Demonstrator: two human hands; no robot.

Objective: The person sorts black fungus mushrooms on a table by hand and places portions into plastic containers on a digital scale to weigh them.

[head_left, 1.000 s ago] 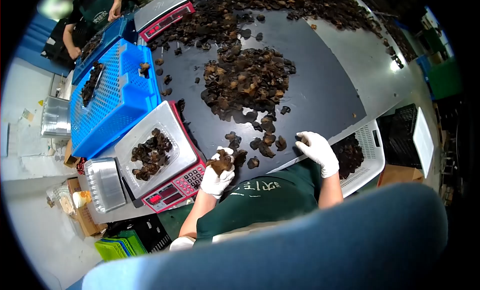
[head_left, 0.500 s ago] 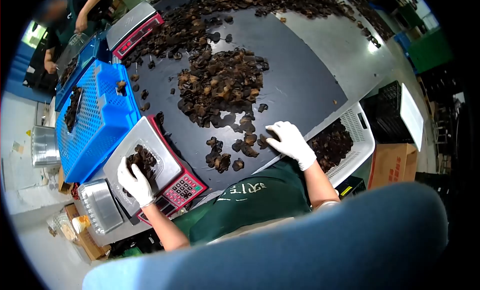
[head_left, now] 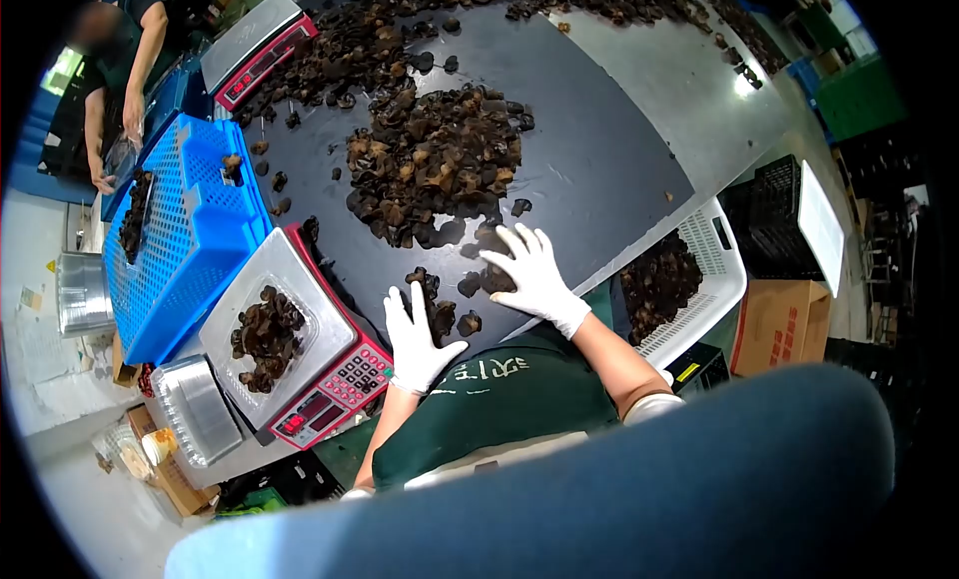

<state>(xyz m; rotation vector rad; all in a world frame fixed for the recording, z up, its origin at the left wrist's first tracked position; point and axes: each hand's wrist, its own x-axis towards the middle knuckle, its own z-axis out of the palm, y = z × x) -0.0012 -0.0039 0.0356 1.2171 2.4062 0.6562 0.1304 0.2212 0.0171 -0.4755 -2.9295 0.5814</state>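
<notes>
My left hand (head_left: pixel 420 347), in a white glove, lies at the near edge of the dark mat (head_left: pixel 589 164) with its fingers spread. It is beside a small group of wood ear mushrooms (head_left: pixel 439 317). My right hand (head_left: pixel 537 281), gloved too, is open, its fingers reaching over a few loose pieces just right of that group. Beyond both hands is a larger heap of wood ears (head_left: pixel 435 164). To the left, a red-edged scale (head_left: pixel 335 344) carries a transparent plastic tray holding a portion of wood ears (head_left: pixel 268 339). Neither hand grips anything visible.
A blue crate (head_left: pixel 180 244) stands left of the scale, near stacked transparent trays (head_left: pixel 197 409). On the right is a white basket (head_left: pixel 727 279) of wood ears. A second scale (head_left: pixel 262 54) and a co-worker (head_left: pixel 125 54) are at the far left.
My left hand has left the tray on the scale and moved right to the mat, fingers spread. My right hand has shifted left over the loose pieces. The co-worker's arms have moved.
</notes>
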